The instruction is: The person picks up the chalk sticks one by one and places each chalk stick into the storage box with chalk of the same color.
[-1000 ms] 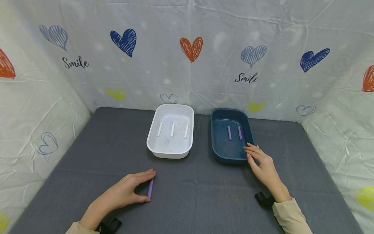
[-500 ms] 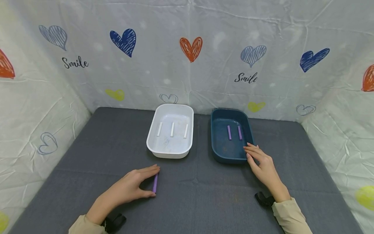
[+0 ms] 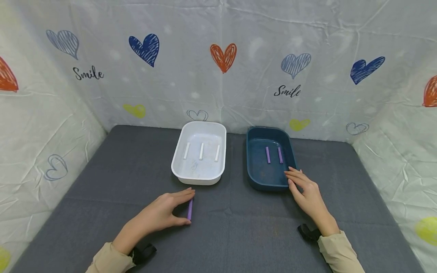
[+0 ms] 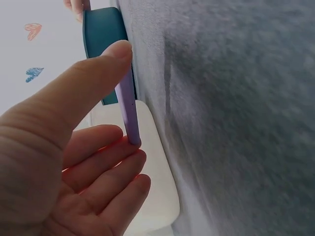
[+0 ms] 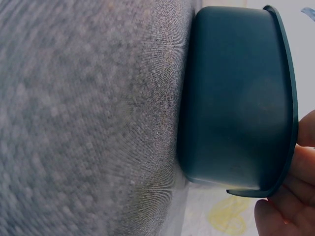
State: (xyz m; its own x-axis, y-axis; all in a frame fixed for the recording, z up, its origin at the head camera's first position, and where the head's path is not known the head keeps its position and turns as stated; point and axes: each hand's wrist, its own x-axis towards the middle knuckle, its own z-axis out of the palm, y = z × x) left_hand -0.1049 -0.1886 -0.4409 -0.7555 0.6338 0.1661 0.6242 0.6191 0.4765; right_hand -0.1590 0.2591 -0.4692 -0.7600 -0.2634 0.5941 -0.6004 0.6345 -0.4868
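Note:
My left hand (image 3: 160, 212) pinches a purple chalk stick (image 3: 190, 209) by its two ends, thumb at the near end and fingertips at the far end. In the left wrist view the chalk (image 4: 128, 110) spans from the thumb to a fingertip above the grey cloth. Just beyond this hand stands a white tray (image 3: 199, 181) bearing white chalk sticks (image 3: 201, 151). My right hand (image 3: 307, 191) rests with fairly straight fingers on the right rim of a dark blue tray (image 3: 268, 186). Two purple chalk sticks (image 3: 268, 155) lie side by side inside it.
Grey cloth (image 3: 239, 235) covers the table under both trays, which stand apart with a gap between them. A white curtain (image 3: 252, 22) printed with hearts hangs behind the table and along its sides.
My left hand has moved right and away from me with the purple chalk stick, closer to the white tray's front. My right hand stays at the blue tray's rim.

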